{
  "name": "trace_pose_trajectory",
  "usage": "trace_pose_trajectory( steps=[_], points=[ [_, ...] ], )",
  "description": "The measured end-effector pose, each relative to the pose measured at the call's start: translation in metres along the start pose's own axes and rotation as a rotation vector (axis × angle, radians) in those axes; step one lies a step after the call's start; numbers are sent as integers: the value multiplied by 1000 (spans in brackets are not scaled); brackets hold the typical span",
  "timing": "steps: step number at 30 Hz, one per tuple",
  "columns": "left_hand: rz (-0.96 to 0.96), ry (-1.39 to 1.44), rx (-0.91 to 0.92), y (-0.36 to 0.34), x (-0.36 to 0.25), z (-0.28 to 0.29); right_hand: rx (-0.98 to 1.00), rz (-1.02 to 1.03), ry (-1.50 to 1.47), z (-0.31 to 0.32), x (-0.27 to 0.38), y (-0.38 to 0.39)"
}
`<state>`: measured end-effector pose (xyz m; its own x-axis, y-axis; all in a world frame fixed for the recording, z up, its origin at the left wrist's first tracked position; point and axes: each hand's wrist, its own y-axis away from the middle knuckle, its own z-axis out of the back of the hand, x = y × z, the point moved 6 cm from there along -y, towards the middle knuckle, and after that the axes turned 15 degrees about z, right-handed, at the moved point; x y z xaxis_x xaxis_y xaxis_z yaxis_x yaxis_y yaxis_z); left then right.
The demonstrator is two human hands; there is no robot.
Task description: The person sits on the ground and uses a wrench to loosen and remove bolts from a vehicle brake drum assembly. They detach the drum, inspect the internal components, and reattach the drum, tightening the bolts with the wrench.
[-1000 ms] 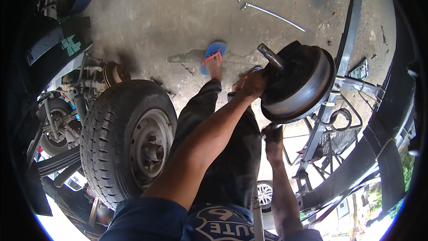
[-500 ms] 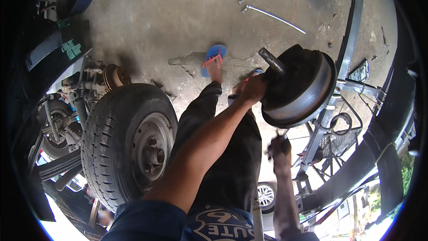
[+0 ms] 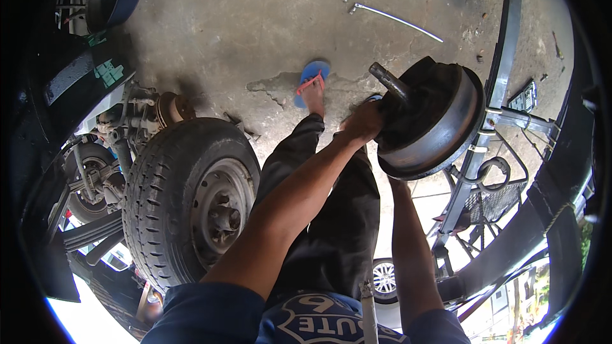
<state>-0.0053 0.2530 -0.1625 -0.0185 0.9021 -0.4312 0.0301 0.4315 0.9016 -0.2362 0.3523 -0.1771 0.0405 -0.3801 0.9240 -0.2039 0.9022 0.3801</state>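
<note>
A brake drum (image 3: 440,130), dark with a bare metal band and a stub shaft (image 3: 390,83) jutting from its face, is held up tilted at the right. My left hand (image 3: 364,121) is closed at its left side, close by the shaft; the fingertips are hidden. Behind the drum's lower rim my right forearm (image 3: 411,242) reaches up, and the hand itself is out of sight, so whether it touches the drum does not show. To the left of my legs stands a worn tyre on a steel wheel (image 3: 220,207).
A rusty hub and axle parts (image 3: 173,109) sit behind the tyre, with leaf springs (image 3: 92,229) at the far left. Two long metal wrenches (image 3: 398,22) lie on the concrete floor (image 3: 210,32). A metal frame bar (image 3: 497,76) and a wire rack (image 3: 491,207) stand at the right.
My right hand has moved up from below the drum to behind its lower rim. My left hand keeps its hold. The whole view has shifted slightly.
</note>
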Motion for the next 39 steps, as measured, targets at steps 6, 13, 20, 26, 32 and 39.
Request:
trace_pose_trajectory(
  steps=[6, 13, 20, 26, 32, 39],
  points=[
    [-20, 85, -27, -2, 2, 1, 186, -292, 536, -39, 152, 4],
    [-23, 78, -41, -3, 3, -1, 103, -621, 175, -44, 204, 18],
    [2, 21, -35, 1, -5, 3, 191, 214, 361, -11, 23, -24],
    [-5, 88, -16, 3, -4, 1, 147, -291, 615, -36, 142, 16],
    [34, 66, 20, -2, 1, -1, -104, -650, 49, -43, 231, 46],
    [14, 105, -5, 3, -5, 4, 318, 40, 348, -9, -2, -18]
  ],
)
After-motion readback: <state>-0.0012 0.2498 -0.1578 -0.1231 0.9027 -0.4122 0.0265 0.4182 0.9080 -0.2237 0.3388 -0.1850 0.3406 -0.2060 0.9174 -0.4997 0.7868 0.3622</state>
